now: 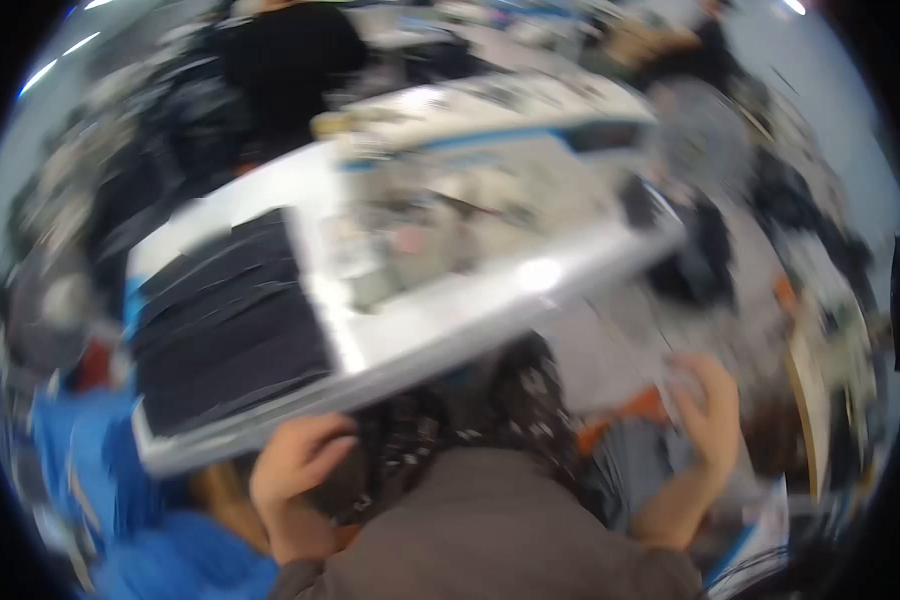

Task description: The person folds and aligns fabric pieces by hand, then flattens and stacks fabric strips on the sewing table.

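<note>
Left hand: the left hand was just beside the table's front edge, toward the front-left corner; its fingers were curled, the thumb alongside, but blur kept me from telling whether they pinched anything.
Right hand: the right hand was off the table, out past the front edge on the right, fingers bent; I couldn't tell if they met.
Under the right hand: grey cloth and something orange lay near it.
Dark cloth: the dark cloth lay in overlapping layers across the table's left end, near the left hand.
Lap: dark patterned cloth covered it, before the front edge.
Table: the white table had a sewing machine on it, right of the dark cloth, its long arm toward the back edge.
Beyond the front-left corner: blue cloth was bunched up.
Past the back edge: another person in black was there.
</note>
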`<state>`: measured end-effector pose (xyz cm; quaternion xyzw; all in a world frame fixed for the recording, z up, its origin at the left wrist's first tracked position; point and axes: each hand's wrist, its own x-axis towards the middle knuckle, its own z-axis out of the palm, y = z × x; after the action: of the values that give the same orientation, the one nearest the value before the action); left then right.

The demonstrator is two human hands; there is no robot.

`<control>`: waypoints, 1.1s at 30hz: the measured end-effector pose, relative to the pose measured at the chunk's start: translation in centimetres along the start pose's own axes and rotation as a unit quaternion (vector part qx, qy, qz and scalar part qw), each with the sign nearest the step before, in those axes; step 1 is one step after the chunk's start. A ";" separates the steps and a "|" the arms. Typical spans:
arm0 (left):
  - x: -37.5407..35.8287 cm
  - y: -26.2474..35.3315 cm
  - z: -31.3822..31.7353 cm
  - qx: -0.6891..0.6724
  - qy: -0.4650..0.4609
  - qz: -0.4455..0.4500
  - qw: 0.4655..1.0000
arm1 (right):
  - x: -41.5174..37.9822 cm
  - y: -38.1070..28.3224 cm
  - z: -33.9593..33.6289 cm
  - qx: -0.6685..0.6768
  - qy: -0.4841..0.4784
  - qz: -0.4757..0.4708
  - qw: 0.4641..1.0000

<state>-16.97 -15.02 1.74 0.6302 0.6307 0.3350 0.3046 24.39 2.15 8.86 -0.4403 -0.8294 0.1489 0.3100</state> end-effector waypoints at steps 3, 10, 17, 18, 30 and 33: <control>1.3 -0.5 0.6 -0.017 -0.032 -0.029 0.999 | -3.0 5.0 -2.7 -0.135 0.068 0.133 0.980; 3.5 0.2 1.3 -0.016 -0.053 -0.037 0.998 | -10.4 13.0 -2.9 -0.161 -0.108 0.377 0.906; 4.2 1.6 2.3 -0.007 -0.055 0.012 0.998 | -18.8 21.4 2.9 -0.283 -0.219 0.461 0.812; 4.3 1.6 2.3 -0.004 -0.051 0.012 0.999 | -18.6 21.0 3.5 -0.291 -0.243 0.475 0.794; 5.2 2.0 2.4 -0.008 -0.120 0.002 0.993 | -17.3 24.2 -2.0 -0.200 0.030 0.396 0.896; 5.7 2.3 3.0 -0.004 -0.144 0.059 0.988 | -14.3 20.5 -2.9 -0.208 -0.036 0.412 0.886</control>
<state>-13.32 -9.27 2.01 0.7069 0.5405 0.2604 0.3746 45.29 1.96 -5.04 -0.7913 -0.5955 0.1034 0.0920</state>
